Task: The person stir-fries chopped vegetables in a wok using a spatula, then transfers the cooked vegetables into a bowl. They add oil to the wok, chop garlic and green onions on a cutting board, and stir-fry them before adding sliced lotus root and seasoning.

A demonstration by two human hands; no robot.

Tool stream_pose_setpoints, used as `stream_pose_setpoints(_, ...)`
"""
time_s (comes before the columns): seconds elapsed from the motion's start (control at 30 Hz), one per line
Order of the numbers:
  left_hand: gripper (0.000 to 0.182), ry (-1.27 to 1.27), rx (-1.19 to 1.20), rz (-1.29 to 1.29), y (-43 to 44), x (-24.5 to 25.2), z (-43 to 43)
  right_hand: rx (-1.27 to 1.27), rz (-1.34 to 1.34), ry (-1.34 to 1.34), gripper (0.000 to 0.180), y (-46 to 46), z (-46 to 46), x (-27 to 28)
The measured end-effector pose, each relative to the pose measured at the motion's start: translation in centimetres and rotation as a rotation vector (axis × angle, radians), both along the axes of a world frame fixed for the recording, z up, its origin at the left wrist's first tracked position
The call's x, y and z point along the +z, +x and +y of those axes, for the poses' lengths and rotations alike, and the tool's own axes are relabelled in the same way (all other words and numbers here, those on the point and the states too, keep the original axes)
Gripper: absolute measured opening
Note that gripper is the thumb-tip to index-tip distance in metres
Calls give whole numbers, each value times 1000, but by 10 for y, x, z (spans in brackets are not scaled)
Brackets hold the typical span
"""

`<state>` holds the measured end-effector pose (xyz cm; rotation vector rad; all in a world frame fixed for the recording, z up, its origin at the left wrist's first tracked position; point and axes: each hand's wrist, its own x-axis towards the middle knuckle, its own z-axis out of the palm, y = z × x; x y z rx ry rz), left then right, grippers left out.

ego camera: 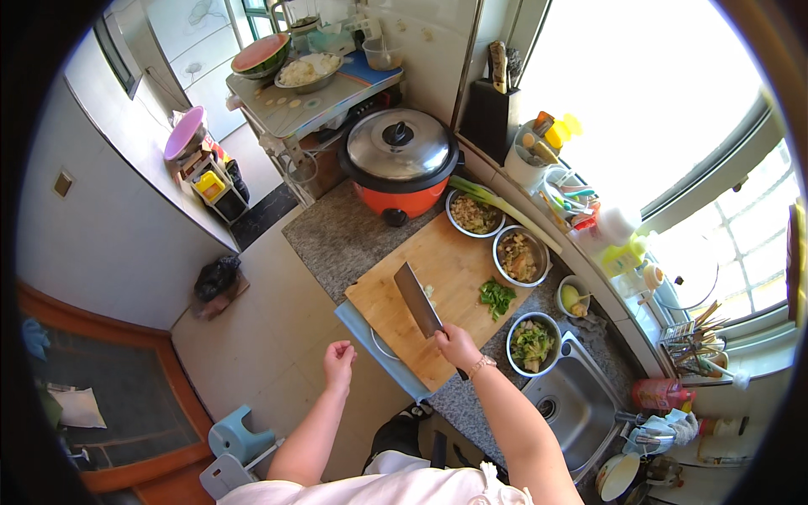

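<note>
My right hand point(458, 349) grips the handle of a broad cleaver point(418, 300). Its dark blade lies over a wooden cutting board point(379, 291), beside a few small pale chopped pieces point(429, 291), probably garlic or scallion, partly behind the blade. A pile of chopped green leaves point(497, 298) sits toward the board's right side. My left hand point(339, 366) hovers left of the board, above the floor, fingers curled in and nothing visible in them. Two metal bowls of chopped food, one farther point(475, 214) and one nearer point(521, 255), stand along the board's far right edge.
A green onion point(505, 205) lies behind the bowls. An orange electric cooker point(399, 165) with a metal lid stands beyond the board. At right are a bowl of cooked greens point(534, 344), a small bowl point(573, 297) and a steel sink point(571, 423). A blue stool point(237, 435) stands lower left.
</note>
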<state>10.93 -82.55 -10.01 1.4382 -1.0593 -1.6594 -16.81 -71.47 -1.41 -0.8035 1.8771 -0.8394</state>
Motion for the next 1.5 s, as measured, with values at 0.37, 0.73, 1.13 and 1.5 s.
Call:
stream_pose_setpoints(0.37,9,-164,-37,-17,-39,6,-19,282,645,-90,36,42,55,67)
stream_pose_setpoints(0.73,19,-1130,-852,-426,-144,106,-2,420,890,-152,50,43,81,74)
stream_pose_setpoints(1.13,14,-776,-693,-273,-194,51,-44,-254,441,-103,51,62,133,48)
stream_pose_setpoints(1.5,89,-828,-1073,-478,-252,22,14,-491,508,98,61,28,95,5)
